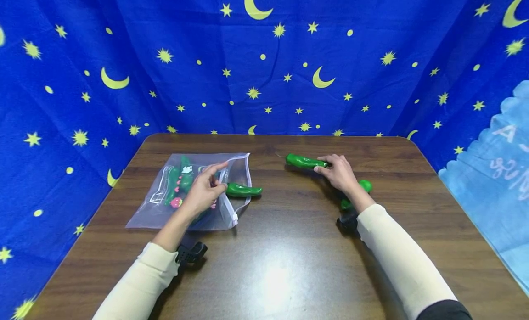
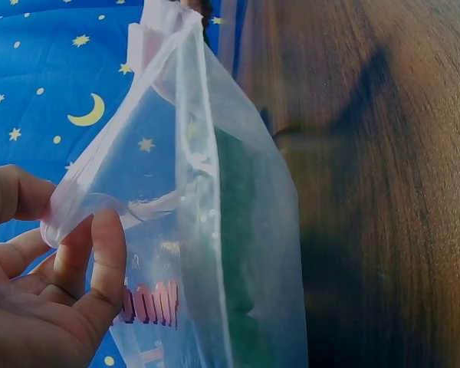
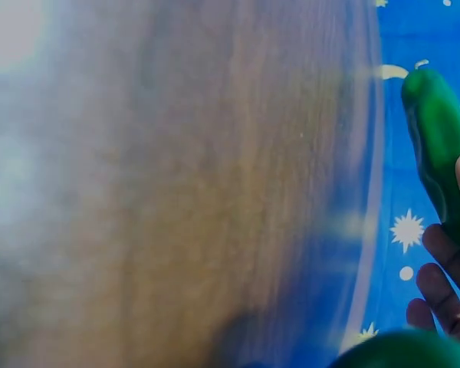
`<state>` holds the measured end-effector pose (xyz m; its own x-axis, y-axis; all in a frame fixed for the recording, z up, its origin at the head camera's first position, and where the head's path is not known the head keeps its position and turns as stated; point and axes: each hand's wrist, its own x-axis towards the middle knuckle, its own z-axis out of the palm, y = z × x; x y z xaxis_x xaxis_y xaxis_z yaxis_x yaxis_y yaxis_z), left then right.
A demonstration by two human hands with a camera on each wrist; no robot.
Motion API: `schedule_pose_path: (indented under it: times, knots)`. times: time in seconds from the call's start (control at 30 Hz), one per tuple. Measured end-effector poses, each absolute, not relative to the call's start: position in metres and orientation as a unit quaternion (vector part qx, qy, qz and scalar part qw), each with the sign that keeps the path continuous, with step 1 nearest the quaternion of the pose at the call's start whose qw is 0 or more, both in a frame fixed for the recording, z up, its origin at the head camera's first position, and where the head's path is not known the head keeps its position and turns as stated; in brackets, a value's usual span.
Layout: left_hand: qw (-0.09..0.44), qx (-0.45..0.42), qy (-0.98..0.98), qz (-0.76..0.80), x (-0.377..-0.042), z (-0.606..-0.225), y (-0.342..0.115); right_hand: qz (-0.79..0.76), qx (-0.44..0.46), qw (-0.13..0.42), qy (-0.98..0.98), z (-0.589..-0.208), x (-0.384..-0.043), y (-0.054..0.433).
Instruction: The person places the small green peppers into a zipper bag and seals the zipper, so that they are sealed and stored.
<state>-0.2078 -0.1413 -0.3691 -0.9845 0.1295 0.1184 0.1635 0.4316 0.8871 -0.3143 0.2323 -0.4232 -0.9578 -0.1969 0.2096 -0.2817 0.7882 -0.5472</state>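
A clear zip bag [image 1: 144, 214] with printed figures lies on the left of the table, several green peppers [image 1: 171, 184] showing through it. My left hand [image 1: 201, 191] pinches its opening edge; the left wrist view shows thumb and fingers on the raised plastic [image 2: 149, 176]. One glossy green pepper [image 1: 244, 190] lies at the bag's mouth, its tip pointing right. My right hand [image 1: 340, 173] grips another long green pepper [image 1: 303, 162] by one end, right of the bag. In the right wrist view this pepper [image 3: 437, 130] sits between thumb and fingers.
Partly hidden by my right forearm is another green object [image 1: 365, 186], whose kind I cannot tell. A brown wooden table [image 1: 281, 228] lies under everything. Blue star-and-moon cloth [image 1: 289, 49] hangs behind it and at the sides. Each wrist carries a black camera [image 1: 192, 253].
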Motion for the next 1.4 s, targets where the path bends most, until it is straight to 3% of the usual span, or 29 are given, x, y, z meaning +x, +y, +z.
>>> schedule_pose_path:
  times: [0.83,1.4]
  knots:
    - [0.012,-0.085,-0.839,-0.538,-0.214,-0.382,-0.148,0.320,0.201,0.079,-0.923,-0.422,-0.258,0.223]
    - [0.016,-0.086,-0.844,-0.529,-0.191,-0.347,-0.136,0.289,0.233,0.066,-0.926,-0.422,-0.239,0.219]
